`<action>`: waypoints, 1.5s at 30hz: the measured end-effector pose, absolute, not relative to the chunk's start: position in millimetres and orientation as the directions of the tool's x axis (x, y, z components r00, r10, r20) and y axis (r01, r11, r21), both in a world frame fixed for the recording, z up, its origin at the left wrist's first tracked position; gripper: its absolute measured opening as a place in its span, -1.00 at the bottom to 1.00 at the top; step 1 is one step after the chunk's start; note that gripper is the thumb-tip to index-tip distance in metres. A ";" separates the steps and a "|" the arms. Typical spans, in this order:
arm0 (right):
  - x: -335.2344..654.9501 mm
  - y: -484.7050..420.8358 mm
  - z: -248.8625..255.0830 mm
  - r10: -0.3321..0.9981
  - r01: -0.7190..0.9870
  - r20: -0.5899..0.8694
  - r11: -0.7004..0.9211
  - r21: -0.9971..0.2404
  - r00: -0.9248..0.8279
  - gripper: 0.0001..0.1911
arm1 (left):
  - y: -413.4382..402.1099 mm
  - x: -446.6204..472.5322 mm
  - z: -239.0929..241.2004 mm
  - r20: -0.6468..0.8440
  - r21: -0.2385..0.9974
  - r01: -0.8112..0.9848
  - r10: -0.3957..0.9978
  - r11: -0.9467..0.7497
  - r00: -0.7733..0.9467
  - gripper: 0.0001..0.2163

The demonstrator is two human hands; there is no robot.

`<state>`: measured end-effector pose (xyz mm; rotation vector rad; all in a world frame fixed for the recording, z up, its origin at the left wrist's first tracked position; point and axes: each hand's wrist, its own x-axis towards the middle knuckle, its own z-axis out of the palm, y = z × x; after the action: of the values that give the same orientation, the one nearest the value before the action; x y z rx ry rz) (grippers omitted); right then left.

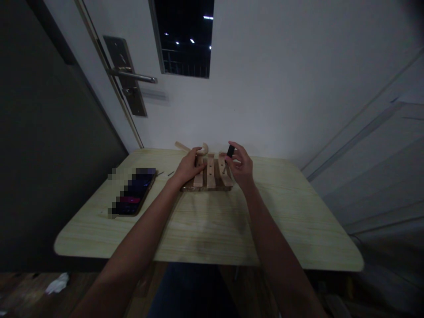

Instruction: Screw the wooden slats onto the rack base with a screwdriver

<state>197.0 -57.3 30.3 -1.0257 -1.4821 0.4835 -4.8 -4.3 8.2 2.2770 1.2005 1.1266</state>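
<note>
A small wooden assembly (pixel 211 174) lies on the table, with three pale slats set across a brown base. Small dark holes show in the slats. My left hand (pixel 188 168) grips its left end, thumb over the left slat and fingers at the far edge. My right hand (pixel 241 167) is closed around the black handle of a screwdriver (pixel 231 151). The screwdriver's thin shaft slants down to the right slat (pixel 225 179), its tip near a hole there; whether a screw sits under it I cannot tell.
A phone (pixel 137 192) lies on the table (pixel 205 238) at left, with small screws (pixel 171 173) beside it. Pale curved wooden pieces (pixel 181 145) rest behind the assembly. A white door with a metal handle (pixel 135 77) stands close behind the table.
</note>
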 end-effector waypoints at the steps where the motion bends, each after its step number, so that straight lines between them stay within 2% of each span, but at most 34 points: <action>1: 197.3 -57.3 30.7 0.804 0.332 0.584 0.523 -0.785 0.112 -0.51 | -4.5 -4.7 8.5 0.494 0.599 0.540 0.804 -0.591 0.332 -0.46; 9: 201.5 -59.8 32.1 0.817 0.224 0.577 0.563 -0.795 -0.005 -0.52 | -3.9 -4.6 7.5 0.487 0.596 0.554 0.811 -0.580 0.325 -0.45; 16: 198.3 -56.2 31.4 0.778 0.342 0.614 0.546 -0.765 0.133 -0.47 | -2.4 -5.6 5.1 0.478 0.618 0.533 0.814 -0.578 0.329 -0.45; 25: 199.8 -57.1 30.9 0.727 0.368 0.644 0.546 -0.752 0.238 -0.48 | -5.3 -5.6 9.1 0.483 0.619 0.518 0.806 -0.591 0.342 -0.47; 32: 200.9 -57.8 29.5 0.695 0.414 0.683 0.567 -0.712 0.225 -0.54 | -7.7 -5.1 11.2 0.492 0.602 0.496 0.780 -0.625 0.386 -0.49; 45: 202.1 -54.3 26.2 0.717 0.446 0.681 0.566 -0.693 0.149 -0.50 | -7.5 -5.3 12.5 0.500 0.589 0.488 0.765 -0.644 0.406 -0.49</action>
<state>202.1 -54.3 26.2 -1.0445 -1.4851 0.2570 -5.3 -7.5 12.5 2.3176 1.0819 1.0977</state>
